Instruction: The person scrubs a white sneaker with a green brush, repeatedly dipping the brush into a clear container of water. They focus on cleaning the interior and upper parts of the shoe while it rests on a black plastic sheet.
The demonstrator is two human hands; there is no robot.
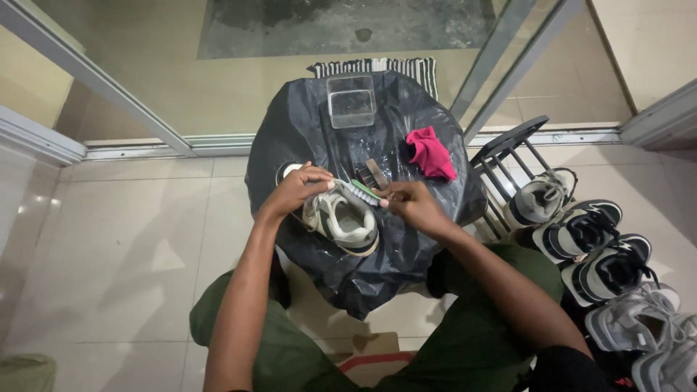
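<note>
Left hand (296, 190) grips the white-and-cream sneaker (344, 219) on the black plastic-covered desk (305, 131). Right hand (411, 205) is closed on the green-handled brush (361, 192). Keep strokes short; steady the sneaker firmly.

White-and-cream sneaker (343, 218), green-and-white brush (361, 192) — black plastic sheet (305, 123), magenta cloth (430, 152), striped black-and-white mat (414, 67).

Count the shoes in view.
6, maybe more past the frame edge. One white shoe is on the black-covered table under the left hand. Five are on the right.
</note>
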